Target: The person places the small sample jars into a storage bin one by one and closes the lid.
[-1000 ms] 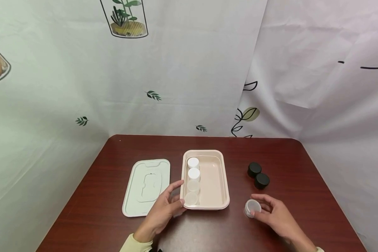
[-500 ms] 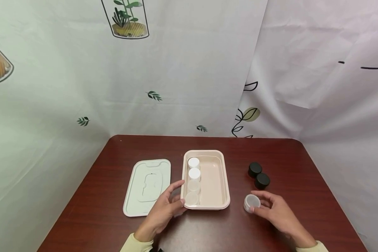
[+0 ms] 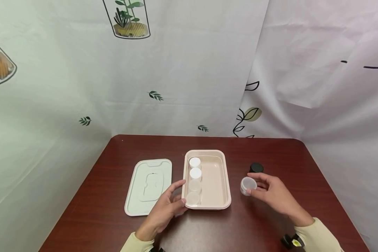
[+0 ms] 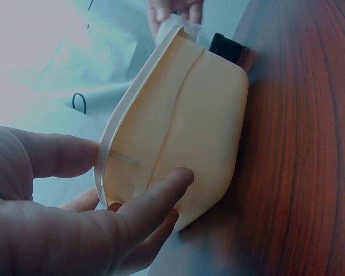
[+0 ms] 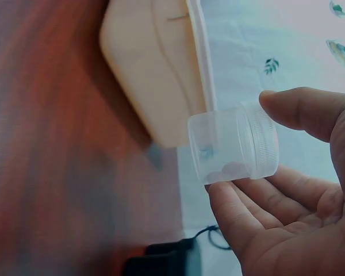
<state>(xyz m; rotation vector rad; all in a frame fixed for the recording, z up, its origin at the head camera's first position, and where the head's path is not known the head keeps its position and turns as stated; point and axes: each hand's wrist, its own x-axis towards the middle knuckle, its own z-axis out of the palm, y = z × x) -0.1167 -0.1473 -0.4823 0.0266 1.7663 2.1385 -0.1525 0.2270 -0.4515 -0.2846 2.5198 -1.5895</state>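
A beige rectangular tray (image 3: 215,182) sits mid-table, its left inner side lined with two white-lidded jars (image 3: 195,173) and two translucent-lidded jars (image 3: 194,197). My left hand (image 3: 163,211) holds the tray at its near left corner, with digits at the rim and along the outer wall, as the left wrist view shows. To the right of the tray, my right hand (image 3: 278,196) pinches a small clear jar (image 5: 224,146) with a ribbed translucent lid. The thumb presses the lid while the fingers support the jar's other side.
A pale lid (image 3: 149,187) lies flat left of the tray. Beyond the right hand stands a black round container (image 3: 256,167); a second one beside it is covered by that hand in the head view. Patterned cloth (image 3: 189,70) hangs behind the dark red table (image 3: 138,145).
My right hand has moved away from me and slightly left with the clear jar, passing in front of one black container. The left hand has stayed on the tray.
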